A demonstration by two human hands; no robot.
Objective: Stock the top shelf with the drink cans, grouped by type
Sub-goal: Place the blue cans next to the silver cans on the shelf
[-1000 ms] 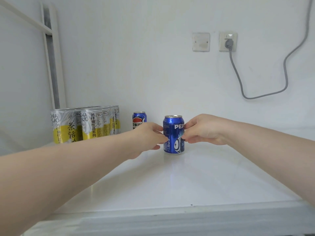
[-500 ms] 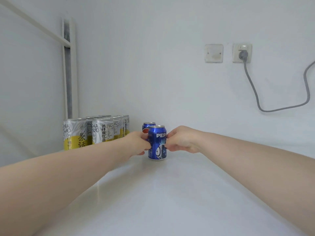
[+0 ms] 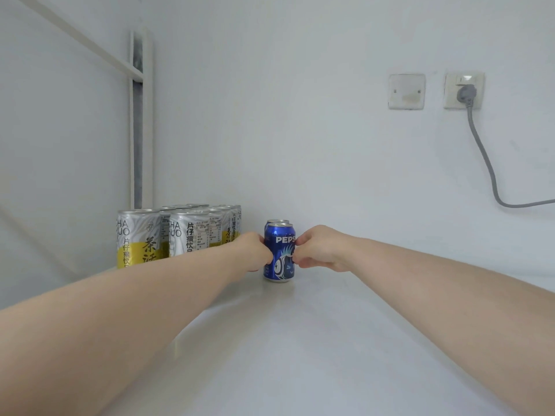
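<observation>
Pushed farther back than a second ago, your Pepsi can point(image 3: 279, 255) stands upright near the rear edge of the shelf point(image 3: 300, 340), just before a second blue can point(image 3: 274, 221); your left hand point(image 3: 255, 250) and right hand point(image 3: 318, 249) pinch its sides.

I have both bare arms stretched forward, running from the lower corners of the frame in toward its centre. My left forearm point(image 3: 120, 310) fills the lower left and rises to the wrist just left of centre. My right forearm point(image 3: 435, 289) comes in from the right edge, a little higher. The left hand point(image 3: 255, 252) and right hand point(image 3: 318, 249) meet at mid-frame, backs toward me, fingers curled. Each pinches one side of the blue can point(image 3: 280, 253) between them, left fingertips point(image 3: 268, 259) on its left flank, right fingertips point(image 3: 298, 261) on its right. The hands sit level and both wrists look straight.
</observation>
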